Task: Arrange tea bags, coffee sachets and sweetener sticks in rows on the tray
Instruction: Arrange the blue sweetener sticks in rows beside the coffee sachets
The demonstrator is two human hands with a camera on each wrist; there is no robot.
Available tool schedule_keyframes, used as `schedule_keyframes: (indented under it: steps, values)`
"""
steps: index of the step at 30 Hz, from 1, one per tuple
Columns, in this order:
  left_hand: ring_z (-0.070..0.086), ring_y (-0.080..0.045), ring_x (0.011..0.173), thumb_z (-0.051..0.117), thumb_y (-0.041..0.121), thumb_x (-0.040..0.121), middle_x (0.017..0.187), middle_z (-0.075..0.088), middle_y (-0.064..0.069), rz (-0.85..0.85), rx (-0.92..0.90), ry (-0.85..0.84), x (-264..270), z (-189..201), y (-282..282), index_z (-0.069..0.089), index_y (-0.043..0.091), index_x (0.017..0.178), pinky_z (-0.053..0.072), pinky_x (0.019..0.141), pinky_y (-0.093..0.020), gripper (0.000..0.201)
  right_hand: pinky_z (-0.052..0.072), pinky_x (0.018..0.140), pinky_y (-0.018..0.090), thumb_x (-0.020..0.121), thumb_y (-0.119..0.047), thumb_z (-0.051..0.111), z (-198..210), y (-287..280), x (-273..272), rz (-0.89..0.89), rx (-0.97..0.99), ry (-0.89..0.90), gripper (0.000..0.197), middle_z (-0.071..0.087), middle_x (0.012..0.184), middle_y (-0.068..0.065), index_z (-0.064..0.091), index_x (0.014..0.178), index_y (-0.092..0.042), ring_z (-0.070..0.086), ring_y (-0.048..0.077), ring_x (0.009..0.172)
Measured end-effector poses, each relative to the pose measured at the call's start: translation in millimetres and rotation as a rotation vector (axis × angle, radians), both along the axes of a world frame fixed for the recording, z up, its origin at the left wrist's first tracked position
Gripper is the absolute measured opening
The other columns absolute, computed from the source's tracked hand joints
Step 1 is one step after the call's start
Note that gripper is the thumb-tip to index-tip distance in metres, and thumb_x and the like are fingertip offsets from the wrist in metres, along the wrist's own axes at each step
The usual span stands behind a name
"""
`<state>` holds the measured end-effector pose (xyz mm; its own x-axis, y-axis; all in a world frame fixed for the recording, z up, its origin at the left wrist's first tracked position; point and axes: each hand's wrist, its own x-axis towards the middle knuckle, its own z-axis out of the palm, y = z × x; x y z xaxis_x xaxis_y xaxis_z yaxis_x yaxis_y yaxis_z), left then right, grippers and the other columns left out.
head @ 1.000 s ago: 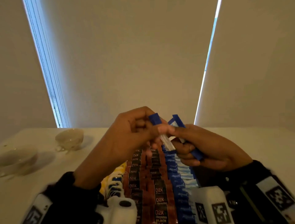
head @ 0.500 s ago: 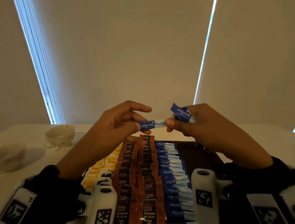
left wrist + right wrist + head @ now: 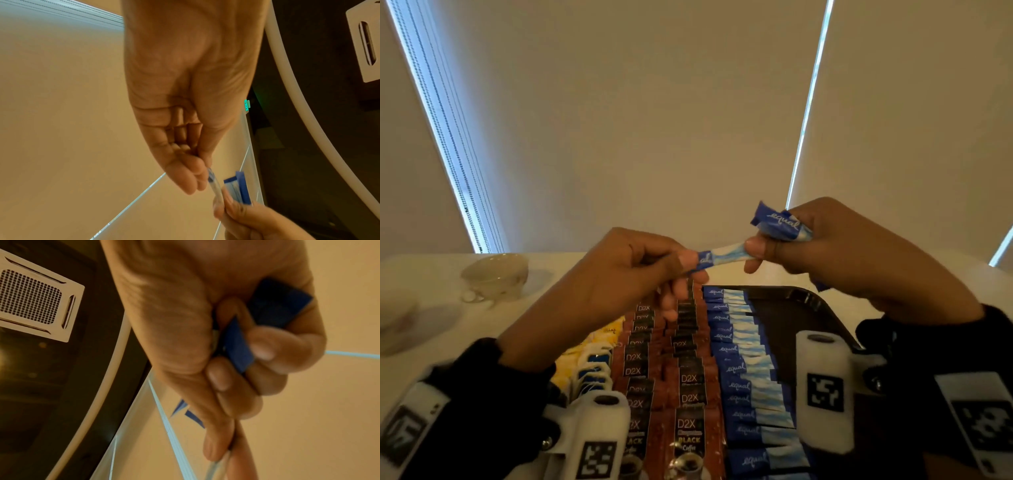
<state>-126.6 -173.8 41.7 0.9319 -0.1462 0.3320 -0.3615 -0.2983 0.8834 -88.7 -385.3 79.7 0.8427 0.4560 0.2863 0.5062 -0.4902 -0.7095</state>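
Note:
Both hands are raised above a dark tray. My left hand pinches one end of a blue and white sweetener stick. My right hand pinches the stick's other end and grips a small bunch of sweetener sticks in its curled fingers. On the tray lie lengthwise rows: yellow tea bags at the left, brown coffee sachets in the middle, blue sweetener sticks on the right.
Two pale cups stand on the white table at the left, one near the back and another at the edge of view. The right part of the tray is bare. A blind-covered wall rises behind the table.
Both hands rose and drew apart. The single stick, held upright a second ago, now lies level between the two hands, with more of it pulled out from the bunch.

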Motion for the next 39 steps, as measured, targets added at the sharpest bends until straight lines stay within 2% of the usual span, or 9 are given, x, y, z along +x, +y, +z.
schedule_keyframes:
  steps: [4,8,13,17,19,23,30,35,39]
  values:
    - [0.060,-0.015,0.055,0.054,0.028,0.083,0.064,0.066,-0.003,0.150,0.010,-0.076,2,5,16,0.073,0.016,0.079,0.054,0.054,-0.021,0.023,0.029,0.040,0.014,0.087,-0.034,0.061,2,-20,10,-0.133,0.017,0.051,0.022,0.042,0.040,-0.010,0.075,0.076,-0.020,0.034,0.002,0.035]
    - [0.057,-0.011,0.057,0.052,0.025,0.091,0.064,0.063,0.000,0.276,-0.061,-0.189,-3,19,37,0.071,0.016,0.086,0.054,0.053,-0.021,0.022,0.028,0.044,0.023,0.092,-0.028,0.056,-8,-32,16,-0.253,-0.012,0.200,0.020,0.041,0.038,-0.009,0.069,0.082,-0.018,0.033,0.001,0.031]
    - [0.057,-0.006,0.061,0.049,0.031,0.095,0.066,0.062,0.004,0.322,-0.049,-0.301,-7,33,70,0.071,0.026,0.085,0.051,0.052,-0.019,0.024,0.034,0.040,0.019,0.083,-0.023,0.069,-49,-30,12,-0.295,-0.250,0.308,0.023,0.044,0.046,-0.002,0.063,0.067,-0.008,0.041,0.004,0.037]
    - [0.058,-0.003,0.062,0.047,0.037,0.096,0.068,0.063,0.007,0.311,-0.007,-0.323,-7,38,85,0.069,0.031,0.085,0.049,0.051,-0.016,0.026,0.030,0.043,0.018,0.077,-0.025,0.075,-72,-33,4,-0.322,-0.386,0.405,0.037,0.039,0.036,-0.009,0.051,0.052,-0.013,0.037,0.008,0.039]
    - [0.058,-0.001,0.064,0.044,0.040,0.097,0.070,0.063,0.010,0.297,0.023,-0.304,-6,39,90,0.068,0.034,0.086,0.049,0.052,-0.013,0.027,0.032,0.042,0.015,0.078,-0.028,0.073,-73,-34,-4,-0.343,-0.378,0.470,0.033,0.047,0.043,-0.006,0.052,0.058,-0.013,0.041,0.005,0.041]
    - [0.058,0.001,0.063,0.038,0.038,0.099,0.066,0.061,0.017,0.278,0.046,-0.276,-2,40,91,0.065,0.038,0.085,0.047,0.051,-0.009,0.030,0.039,0.056,0.023,0.083,-0.030,0.067,-78,-30,-15,-0.350,-0.431,0.543,0.024,0.054,0.066,0.006,0.060,0.065,-0.017,0.048,0.016,0.062]
    - [0.057,-0.001,0.064,0.040,0.035,0.100,0.067,0.062,0.014,0.265,0.030,-0.340,-13,39,80,0.064,0.034,0.087,0.048,0.053,-0.011,0.027,0.038,0.053,0.024,0.085,-0.030,0.067,-95,-29,-16,-0.317,-0.506,0.592,0.026,0.051,0.059,0.000,0.055,0.065,-0.017,0.045,0.011,0.050]
    - [0.057,-0.003,0.065,0.043,0.032,0.099,0.067,0.062,0.012,0.274,0.031,-0.388,-21,37,68,0.065,0.029,0.088,0.047,0.053,-0.013,0.025,0.048,0.066,0.032,0.086,-0.035,0.064,-96,-30,-15,-0.323,-0.551,0.508,0.022,0.061,0.078,0.010,0.060,0.083,-0.013,0.055,0.016,0.065]
    - [0.058,-0.007,0.064,0.048,0.029,0.096,0.069,0.064,0.006,0.257,0.029,-0.363,-21,34,55,0.067,0.025,0.086,0.048,0.051,-0.016,0.022,0.046,0.059,0.025,0.087,-0.033,0.062,-83,-29,-23,-0.261,-0.407,0.373,0.021,0.066,0.080,0.006,0.063,0.097,-0.014,0.059,0.014,0.067]
